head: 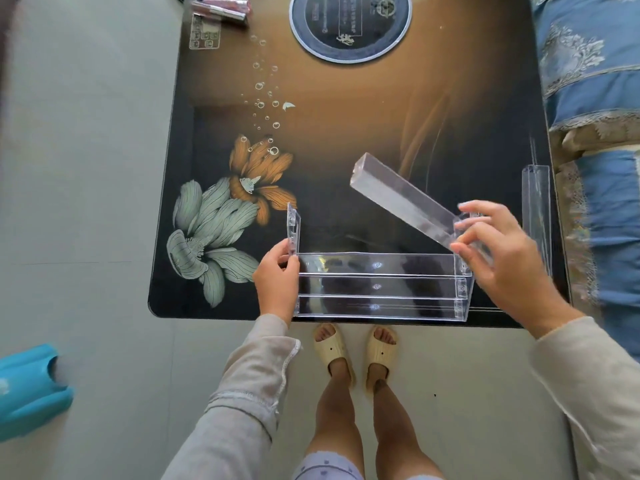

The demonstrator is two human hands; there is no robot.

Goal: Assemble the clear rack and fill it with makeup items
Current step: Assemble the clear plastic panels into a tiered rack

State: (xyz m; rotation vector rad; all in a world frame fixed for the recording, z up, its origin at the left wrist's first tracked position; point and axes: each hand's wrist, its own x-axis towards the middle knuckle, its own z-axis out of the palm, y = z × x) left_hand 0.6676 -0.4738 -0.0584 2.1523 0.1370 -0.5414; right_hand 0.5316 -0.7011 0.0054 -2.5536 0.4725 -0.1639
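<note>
Left hand (277, 282) gripping the glossy clear rack (377, 289), right hand (502, 261) pinching a tilted, long transparent shelf (391, 192), floral table (346, 133).

Cropped by the top edge: the lip-gloss tubes (221, 8) at the far left corner of the tabletop (346, 133), count indeterminate, and the round dark disc (349, 29), print too small to read. Cropped at left: a blue plastic object (31, 386), unidentifiable. The right hand (498, 251) has blurred fingertips over the clear tray (405, 199) end.
</note>
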